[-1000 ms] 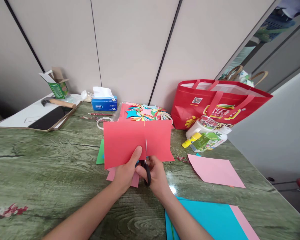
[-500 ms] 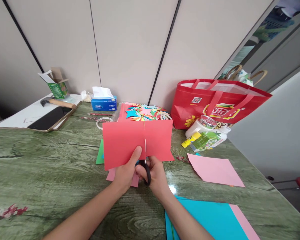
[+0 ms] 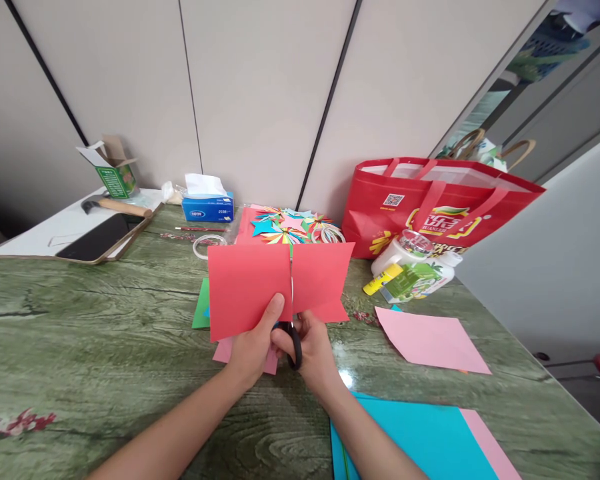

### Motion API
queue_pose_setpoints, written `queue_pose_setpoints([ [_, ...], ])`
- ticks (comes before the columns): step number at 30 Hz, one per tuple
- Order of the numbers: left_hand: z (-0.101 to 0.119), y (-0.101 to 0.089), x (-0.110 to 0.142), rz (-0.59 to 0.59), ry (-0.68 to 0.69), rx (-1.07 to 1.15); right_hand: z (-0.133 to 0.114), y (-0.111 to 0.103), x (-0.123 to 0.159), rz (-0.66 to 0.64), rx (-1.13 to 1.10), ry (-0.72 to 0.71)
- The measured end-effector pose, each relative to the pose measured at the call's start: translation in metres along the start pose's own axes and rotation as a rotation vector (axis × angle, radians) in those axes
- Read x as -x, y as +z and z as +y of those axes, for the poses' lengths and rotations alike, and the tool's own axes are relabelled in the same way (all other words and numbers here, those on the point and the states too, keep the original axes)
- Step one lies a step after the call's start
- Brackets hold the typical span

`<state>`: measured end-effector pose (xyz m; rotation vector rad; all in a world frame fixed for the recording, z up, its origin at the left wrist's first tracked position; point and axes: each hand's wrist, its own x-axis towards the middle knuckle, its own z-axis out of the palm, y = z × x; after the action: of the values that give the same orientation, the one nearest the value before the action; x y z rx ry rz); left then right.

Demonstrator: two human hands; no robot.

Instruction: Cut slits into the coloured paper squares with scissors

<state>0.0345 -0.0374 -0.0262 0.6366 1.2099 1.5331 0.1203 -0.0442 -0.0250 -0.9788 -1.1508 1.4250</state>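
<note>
A sheet of red paper [image 3: 247, 287] stands upright over the middle of the table, split by a cut from its top edge downward. My left hand [image 3: 255, 347] is closed on its lower edge, thumb on the near face. My right hand [image 3: 310, 350] grips a pair of scissors [image 3: 296, 347] with black handles; their blades lie along the cut, partly behind the paper. The right part of the red sheet leans away from the left part. Under and behind the sheet, pieces of green paper [image 3: 200, 307] and pink paper [image 3: 225, 350] show on the table.
Folded paper stars [image 3: 293, 223] and rolls of tape lie behind. A tissue box [image 3: 207, 207], phone [image 3: 95, 237] and hammer [image 3: 117, 205] are at the left. At the right are a red bag [image 3: 430, 207], glue stick [image 3: 383, 279], pink sheet [image 3: 435, 340] and blue paper [image 3: 405, 433].
The cut in the red paper has opened wider at the top, and its right part has swung right and away. Both hands have barely moved.
</note>
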Motion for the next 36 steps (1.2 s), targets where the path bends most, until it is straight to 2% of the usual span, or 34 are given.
queue_pose_setpoints([
  [11,0.005,0.003,0.005,-0.088,-0.170,0.058,0.001,0.000,0.000,0.005,-0.001,0.011],
  [18,0.006,0.003,0.006,-0.144,-0.190,0.093,0.001,0.000,0.000,0.008,0.016,0.012],
  [29,0.007,0.008,0.007,-0.153,-0.240,0.156,0.003,-0.001,0.001,-0.032,0.036,0.018],
  [33,0.009,0.005,0.006,-0.309,-0.244,0.149,-0.001,-0.001,0.000,-0.030,0.025,0.013],
  [36,0.012,0.006,0.005,-0.410,-0.258,0.169,-0.003,-0.003,-0.001,-0.079,0.006,0.020],
])
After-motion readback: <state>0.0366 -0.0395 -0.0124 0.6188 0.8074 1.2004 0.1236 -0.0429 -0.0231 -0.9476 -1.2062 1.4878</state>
